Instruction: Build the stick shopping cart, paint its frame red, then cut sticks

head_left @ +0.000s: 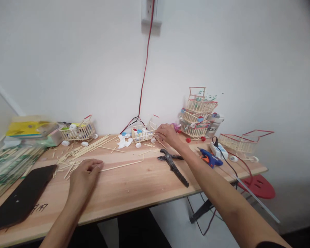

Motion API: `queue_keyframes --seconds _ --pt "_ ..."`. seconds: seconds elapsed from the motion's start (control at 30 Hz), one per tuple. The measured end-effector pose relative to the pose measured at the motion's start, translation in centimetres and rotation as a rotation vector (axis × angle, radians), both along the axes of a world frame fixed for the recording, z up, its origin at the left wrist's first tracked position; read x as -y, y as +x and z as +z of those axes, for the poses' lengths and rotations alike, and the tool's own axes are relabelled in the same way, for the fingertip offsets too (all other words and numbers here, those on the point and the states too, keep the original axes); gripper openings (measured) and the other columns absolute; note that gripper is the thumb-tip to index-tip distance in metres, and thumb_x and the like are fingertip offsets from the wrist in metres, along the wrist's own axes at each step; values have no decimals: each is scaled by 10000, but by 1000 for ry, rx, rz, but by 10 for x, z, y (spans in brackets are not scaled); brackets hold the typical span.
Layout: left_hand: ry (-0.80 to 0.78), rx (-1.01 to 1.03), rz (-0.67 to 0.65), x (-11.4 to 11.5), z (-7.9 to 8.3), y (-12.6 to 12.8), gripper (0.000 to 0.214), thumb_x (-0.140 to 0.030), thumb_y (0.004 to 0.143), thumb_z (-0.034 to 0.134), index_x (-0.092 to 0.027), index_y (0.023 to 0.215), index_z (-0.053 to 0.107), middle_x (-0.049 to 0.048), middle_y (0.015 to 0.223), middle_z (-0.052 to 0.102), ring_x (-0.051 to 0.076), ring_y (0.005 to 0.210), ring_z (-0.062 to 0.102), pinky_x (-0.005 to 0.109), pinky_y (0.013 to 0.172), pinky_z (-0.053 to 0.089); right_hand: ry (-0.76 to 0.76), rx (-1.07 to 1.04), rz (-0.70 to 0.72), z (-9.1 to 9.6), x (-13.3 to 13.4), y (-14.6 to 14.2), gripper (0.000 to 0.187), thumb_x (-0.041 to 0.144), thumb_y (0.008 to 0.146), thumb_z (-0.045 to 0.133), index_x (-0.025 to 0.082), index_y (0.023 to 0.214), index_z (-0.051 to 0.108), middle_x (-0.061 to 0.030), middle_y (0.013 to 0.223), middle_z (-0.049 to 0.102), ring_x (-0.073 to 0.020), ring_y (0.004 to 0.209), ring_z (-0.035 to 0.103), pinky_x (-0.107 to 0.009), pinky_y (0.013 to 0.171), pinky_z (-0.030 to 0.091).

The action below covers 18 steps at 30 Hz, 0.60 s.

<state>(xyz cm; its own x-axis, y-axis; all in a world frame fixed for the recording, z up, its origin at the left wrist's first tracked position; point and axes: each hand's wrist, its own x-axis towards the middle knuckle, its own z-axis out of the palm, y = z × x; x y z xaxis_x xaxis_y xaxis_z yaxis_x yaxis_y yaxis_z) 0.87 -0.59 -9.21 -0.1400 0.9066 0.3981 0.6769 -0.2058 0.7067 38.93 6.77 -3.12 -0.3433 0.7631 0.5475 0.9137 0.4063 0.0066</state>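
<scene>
My left hand [85, 174] is low over the table, its thumb and fingers pinched together at the near end of a thin wooden stick [122, 165]. The stick points to the right along the tabletop. My right hand [167, 134] reaches to the back of the table, beside a small stick-built cart [144, 135] with bottle caps in it. The fingers of this hand are bent and drawn together; whatever lies between them is too small to make out. Just in front of it lie black-handled pliers or cutters [173, 167].
Loose sticks [93, 148] lie left of centre, near another stick cart [79, 132]. Stacked stick carts [197, 115] rise at the back right. A blue glue gun [210, 158] and a white power strip [219, 150] are at right. A black phone [22, 196] lies at left.
</scene>
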Motion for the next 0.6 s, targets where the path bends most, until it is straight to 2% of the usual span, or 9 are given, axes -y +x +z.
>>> queue_keyframes --seconds 0.1,0.17,0.3,0.4,0.5,0.6 --pt "50 -6 -42 -7 9 10 389 -503 753 556 -208 923 745 83 1013 758 248 753 670 369 777 503 10 8 32 3 6 -9 208 300 987 563 237 974 761 -78 1021 715 -232 981 562 -366 820 290" --pt "73 -12 -116 -13 17 22 405 -499 746 569 -208 961 750 80 1028 761 239 744 668 369 780 505 16 5 52 5 8 -15 202 301 985 568 233 969 758 -75 1010 715 -230 965 561 -370 817 285" --pt "47 62 -230 -27 32 53 442 -490 718 603 -201 1015 757 66 928 782 234 746 672 348 755 507 14 -25 151 2 16 -22 188 284 988 566 243 989 750 -60 1011 717 -216 957 574 -373 838 284" --pt "-53 181 -300 -36 37 72 375 -475 717 591 -186 879 766 52 739 760 213 641 646 319 653 486 23 -78 209 -3 22 -22 191 272 994 554 234 996 742 -63 993 713 -212 966 591 -371 853 287" --pt "-83 287 -359 -42 39 84 324 -471 705 613 -183 771 744 44 679 741 192 597 627 297 605 465 17 -136 226 -8 24 -16 196 265 996 545 218 1005 736 -71 981 709 -208 958 606 -365 864 304" --pt "-68 275 -358 -49 41 93 300 -458 714 625 -186 764 740 27 659 730 192 615 635 293 619 460 -9 -191 205 -9 22 -6 176 269 976 574 210 964 740 -71 956 719 -206 930 615 -354 858 340"
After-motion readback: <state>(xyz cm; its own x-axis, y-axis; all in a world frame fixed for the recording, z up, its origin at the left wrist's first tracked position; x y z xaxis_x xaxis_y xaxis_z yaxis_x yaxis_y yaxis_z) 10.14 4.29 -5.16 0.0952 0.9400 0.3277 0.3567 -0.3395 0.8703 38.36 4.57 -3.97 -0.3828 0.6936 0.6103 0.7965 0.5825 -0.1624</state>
